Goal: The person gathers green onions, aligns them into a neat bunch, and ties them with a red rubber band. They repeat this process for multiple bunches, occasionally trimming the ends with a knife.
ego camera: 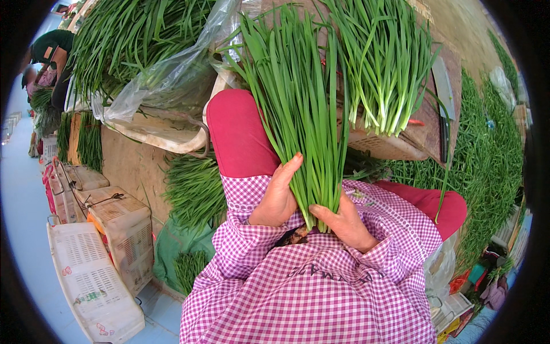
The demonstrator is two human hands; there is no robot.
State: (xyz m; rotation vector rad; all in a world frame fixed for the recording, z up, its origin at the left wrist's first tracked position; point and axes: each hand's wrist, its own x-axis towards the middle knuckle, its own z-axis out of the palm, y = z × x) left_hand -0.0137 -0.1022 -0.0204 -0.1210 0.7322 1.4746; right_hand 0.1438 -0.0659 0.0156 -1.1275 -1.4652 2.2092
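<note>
A thick bunch of garlic chives (300,99) rests between my two hands, its pale cut ends toward my lap and its leaf tips pointing away. On the bunch's left side lies my left hand (279,193), thumb up along the stalks. Near the stem ends, my right hand (346,221) grips from the right with its thumb across the front. Beyond and to the right, a second bunch of garlic chives (384,77) lies on a brown board (419,142). A knife with a broad blade (442,88) and black handle sits at the board's right edge.
To the left, a white plastic crate (172,139) holds a plastic bag (172,73) and a large heap of chives (137,38). Loose green leaves (485,150) cover the floor at right. Stacked white crates (94,279) stand lower left. Another person (53,51) bends at far left.
</note>
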